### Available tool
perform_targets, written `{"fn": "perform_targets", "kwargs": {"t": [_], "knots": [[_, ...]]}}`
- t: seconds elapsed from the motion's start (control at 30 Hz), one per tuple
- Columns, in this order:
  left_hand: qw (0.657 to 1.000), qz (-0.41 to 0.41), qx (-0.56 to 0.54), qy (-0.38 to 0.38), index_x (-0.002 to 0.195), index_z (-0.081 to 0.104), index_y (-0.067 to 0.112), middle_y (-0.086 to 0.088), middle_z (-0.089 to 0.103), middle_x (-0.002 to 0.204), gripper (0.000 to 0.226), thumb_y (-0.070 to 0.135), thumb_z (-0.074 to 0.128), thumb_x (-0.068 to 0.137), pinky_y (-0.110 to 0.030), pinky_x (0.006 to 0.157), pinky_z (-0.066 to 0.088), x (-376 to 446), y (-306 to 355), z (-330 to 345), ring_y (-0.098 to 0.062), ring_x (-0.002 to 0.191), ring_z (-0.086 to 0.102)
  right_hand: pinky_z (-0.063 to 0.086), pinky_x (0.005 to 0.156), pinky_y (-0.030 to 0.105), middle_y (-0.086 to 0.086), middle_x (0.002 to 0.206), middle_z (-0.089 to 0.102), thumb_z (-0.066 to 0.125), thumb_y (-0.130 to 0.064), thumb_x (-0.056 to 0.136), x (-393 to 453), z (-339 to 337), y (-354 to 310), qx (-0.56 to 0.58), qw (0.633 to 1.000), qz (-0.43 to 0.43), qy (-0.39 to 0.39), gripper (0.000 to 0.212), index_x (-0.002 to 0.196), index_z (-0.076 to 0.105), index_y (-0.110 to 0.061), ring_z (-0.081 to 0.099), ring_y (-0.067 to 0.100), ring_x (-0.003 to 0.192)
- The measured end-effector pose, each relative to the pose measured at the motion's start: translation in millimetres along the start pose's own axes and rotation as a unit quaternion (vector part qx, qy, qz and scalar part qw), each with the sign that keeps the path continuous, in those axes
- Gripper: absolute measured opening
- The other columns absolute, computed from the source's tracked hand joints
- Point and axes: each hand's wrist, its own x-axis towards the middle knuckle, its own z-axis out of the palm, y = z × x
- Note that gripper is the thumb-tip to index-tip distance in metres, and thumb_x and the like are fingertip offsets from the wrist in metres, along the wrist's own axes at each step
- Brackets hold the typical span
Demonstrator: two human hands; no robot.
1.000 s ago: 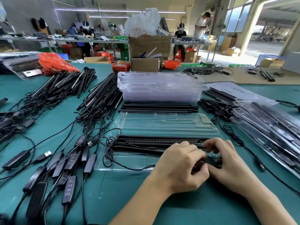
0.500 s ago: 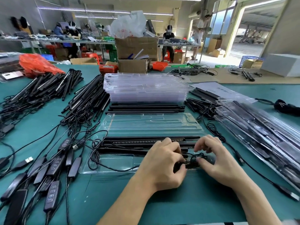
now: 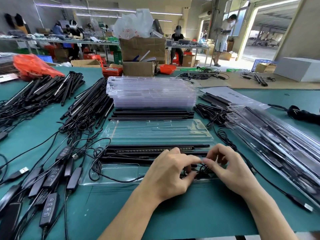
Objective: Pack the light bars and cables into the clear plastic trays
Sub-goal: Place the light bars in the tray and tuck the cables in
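Both hands work at the near right corner of an open clear tray (image 3: 121,172) on the green counter (image 3: 199,213). The left hand (image 3: 166,174) and the right hand (image 3: 230,168) each pinch a thin black cable (image 3: 201,170) with curled fingers. Black light bars (image 3: 138,150) lie in the tray's long slots. A stack of empty trays (image 3: 152,92) sits behind.

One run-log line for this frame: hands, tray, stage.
left hand: pinching cable bundle | right hand: pinching same bundle | open tray: light bars seated | stage: tucking cable into tray
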Motion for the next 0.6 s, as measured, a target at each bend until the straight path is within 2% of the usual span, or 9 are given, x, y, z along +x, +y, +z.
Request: {"fn": "perform_targets", "kwargs": {"t": [0.07,0.17,0.3,0.43,0.53,0.6], "knots": [[1.000,0.004,-0.007,-0.005,0.115,0.073,0.028,0.012,0.069,0.083,0.030,0.025,0.073,0.085,-0.036,0.077,0.047,0.7,0.1,-0.2,-0.011,0.080,0.049,0.037,0.069,0.016,-0.021,0.086,0.060,0.077,-0.022,0.085,2.0,1.4,2.1,-0.029,0.999,0.002,-0.014,0.024,0.072,0.058,-0.030,0.051,0.007,0.081],[0.999,0.016,0.017,-0.022,0.112,0.077,0.030,0.011,0.064,0.083,0.026,0.023,0.069,0.088,-0.032,0.075,0.043,1.6,1.7,-0.3,-0.009,0.081,0.045,0.035,0.072,0.015,-0.013,0.076,0.058,0.078,-0.023,0.085,3.7,6.0,1.1,-0.065,0.997,0.008,-0.028,0.029,0.068,0.056,-0.029,0.047,0.002,0.086],[0.997,0.023,0.045,-0.050,0.112,0.077,0.033,0.011,0.060,0.087,0.033,0.024,0.061,0.084,-0.030,0.079,0.039,1.2,5.8,-1.3,-0.011,0.087,0.046,0.035,0.073,0.017,-0.011,0.076,0.058,0.078,-0.025,0.086,4.0,5.5,-2.1,-0.083,0.996,0.013,-0.042,0.024,0.072,0.058,-0.026,0.047,0.003,0.086],[0.997,0.025,0.060,-0.043,0.098,0.080,0.029,0.011,0.060,0.083,0.027,0.035,0.058,0.085,-0.033,0.079,0.039,1.0,10.0,-1.4,-0.012,0.085,0.045,0.036,0.071,0.022,-0.010,0.073,0.058,0.076,-0.030,0.087,1.2,-0.1,-4.7,-0.068,0.996,-0.004,-0.054,0.031,0.066,0.053,-0.024,0.050,0.007,0.082],[0.996,0.022,0.075,-0.037,0.087,0.081,0.027,0.009,0.057,0.071,0.037,0.045,0.048,0.090,-0.032,0.077,0.036,2.7,11.7,2.3,-0.011,0.079,0.039,0.039,0.072,0.029,-0.011,0.072,0.057,0.078,-0.038,0.082,1.4,-1.9,-6.8,-0.071,0.995,-0.013,-0.073,0.035,0.066,0.051,-0.023,0.051,0.010,0.080],[0.996,0.022,0.087,-0.021,0.077,0.078,0.023,0.008,0.055,0.065,0.040,0.045,0.048,0.091,-0.032,0.074,0.035,3.5,12.0,4.1,-0.012,0.075,0.037,0.035,0.071,0.030,-0.009,0.070,0.055,0.078,-0.042,0.081,2.6,-3.5,-6.6,-0.064,0.995,-0.009,-0.082,0.038,0.065,0.049,-0.023,0.049,0.009,0.078]]}}
